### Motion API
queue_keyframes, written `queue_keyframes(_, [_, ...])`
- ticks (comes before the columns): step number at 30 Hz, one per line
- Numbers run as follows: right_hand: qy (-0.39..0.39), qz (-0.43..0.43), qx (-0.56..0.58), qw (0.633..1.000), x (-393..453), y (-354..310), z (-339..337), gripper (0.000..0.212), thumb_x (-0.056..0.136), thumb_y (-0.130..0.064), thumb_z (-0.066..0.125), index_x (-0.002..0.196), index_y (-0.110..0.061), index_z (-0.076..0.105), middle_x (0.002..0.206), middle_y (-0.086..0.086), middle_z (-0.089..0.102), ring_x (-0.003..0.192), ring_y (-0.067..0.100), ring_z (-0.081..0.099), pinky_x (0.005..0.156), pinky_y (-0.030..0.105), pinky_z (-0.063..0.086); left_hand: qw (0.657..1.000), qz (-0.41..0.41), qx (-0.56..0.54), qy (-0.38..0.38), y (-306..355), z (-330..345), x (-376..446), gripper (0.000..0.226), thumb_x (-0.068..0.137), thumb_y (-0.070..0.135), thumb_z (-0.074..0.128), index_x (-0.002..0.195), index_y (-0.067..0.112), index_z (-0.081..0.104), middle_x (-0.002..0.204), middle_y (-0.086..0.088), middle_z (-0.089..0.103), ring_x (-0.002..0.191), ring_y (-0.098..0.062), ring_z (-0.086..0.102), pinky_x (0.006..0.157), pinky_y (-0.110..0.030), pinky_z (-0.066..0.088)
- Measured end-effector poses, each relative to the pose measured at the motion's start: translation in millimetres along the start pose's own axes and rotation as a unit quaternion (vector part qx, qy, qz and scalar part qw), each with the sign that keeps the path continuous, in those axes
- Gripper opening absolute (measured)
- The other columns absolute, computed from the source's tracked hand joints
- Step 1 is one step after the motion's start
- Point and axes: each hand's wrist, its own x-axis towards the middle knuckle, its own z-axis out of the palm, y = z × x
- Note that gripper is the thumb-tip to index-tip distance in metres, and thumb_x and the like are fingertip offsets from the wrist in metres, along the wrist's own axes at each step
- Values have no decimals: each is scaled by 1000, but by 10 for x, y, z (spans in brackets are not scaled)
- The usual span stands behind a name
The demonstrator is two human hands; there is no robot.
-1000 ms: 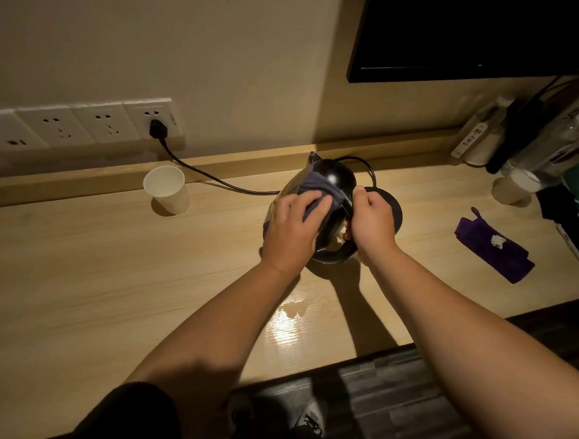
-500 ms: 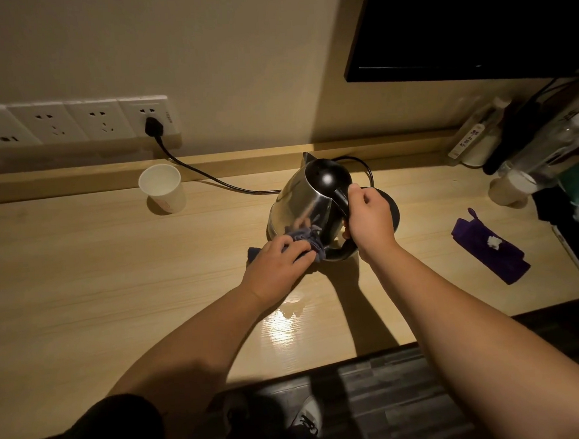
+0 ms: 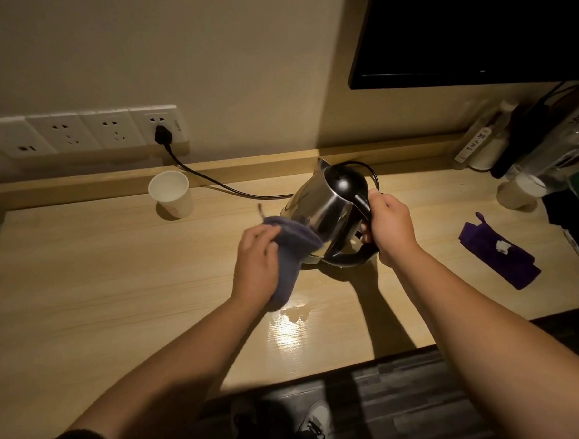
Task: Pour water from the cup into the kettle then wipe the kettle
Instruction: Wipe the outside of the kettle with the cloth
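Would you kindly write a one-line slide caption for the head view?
Right hand tilts steel kettle by its handle; left hand presses grey-purple cloth against it.

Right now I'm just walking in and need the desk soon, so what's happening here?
A person is wiping a shiny steel electric kettle with a black lid. The right hand grips its black handle and tilts it, while the left hand holds a purple-grey cloth against its side. A white paper cup stands upright near the wall sockets, apart from the kettle. A wet patch glistens on the wooden desk.
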Motion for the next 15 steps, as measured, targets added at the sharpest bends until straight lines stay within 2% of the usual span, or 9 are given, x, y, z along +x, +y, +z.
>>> queue_keyframes(2, [2, 9, 15, 1000, 0, 17, -21, 39, 97, -46, 45, 92, -12, 64, 74, 8, 56, 69, 25, 50, 66, 41, 45, 983, -149, -98, 44, 8, 17, 176, 32, 101, 17, 46, 130, 26, 55, 134, 6, 47, 121, -12, 48, 103, -27, 40])
queue_keyframes(5, [-7, 4, 19, 1000, -16, 25, -19, 38, 99, -43, 45, 94, -11, 64, 73, 8, 56, 66, 25, 49, 63, 39, 44, 944, -238, -224, 44, 18, 62, 469, 32, 101, 23, 45, 131, 28, 54, 129, 3, 56, 115, -19, 56, 98, -43, 49])
queue_keyframes(7, [-11, -4, 17, 1000, -20, 28, -14, 35, 100, -43, 45, 91, -13, 63, 71, 7, 55, 64, 24, 49, 61, 38, 44, 945, -236, -225, 33, 59, 93, 683, 34, 101, 24, 45, 134, 25, 53, 131, 1, 56, 118, -21, 54, 101, -43, 47])
queue_keyframes(9, [-11, -10, 10, 1000, -12, 35, -6, 34, 100, -42, 45, 91, -15, 63, 71, 6, 56, 63, 23, 50, 60, 37, 45, 964, -204, -170, 14, 95, 119, 891, 33, 102, 23, 44, 134, 22, 54, 131, 0, 57, 119, -22, 53, 101, -39, 46])
queue_keyframes(12, [-13, -13, 5, 1000, 4, 45, 1, 35, 100, -42, 45, 92, -13, 63, 74, 7, 56, 65, 23, 50, 61, 37, 45, 986, -145, -67, -56, 158, 179, 1049, 33, 102, 22, 39, 129, 18, 57, 122, 0, 59, 108, -19, 54, 91, -33, 45])
queue_keyframes(15, [-9, -13, 1, 1000, 16, 76, 1, 38, 98, -44, 46, 92, -11, 63, 74, 7, 55, 67, 24, 50, 62, 39, 45, 981, -145, -17, -126, 182, 269, 1034, 36, 102, 28, 31, 122, 20, 60, 112, -3, 61, 100, -20, 55, 91, -36, 46])
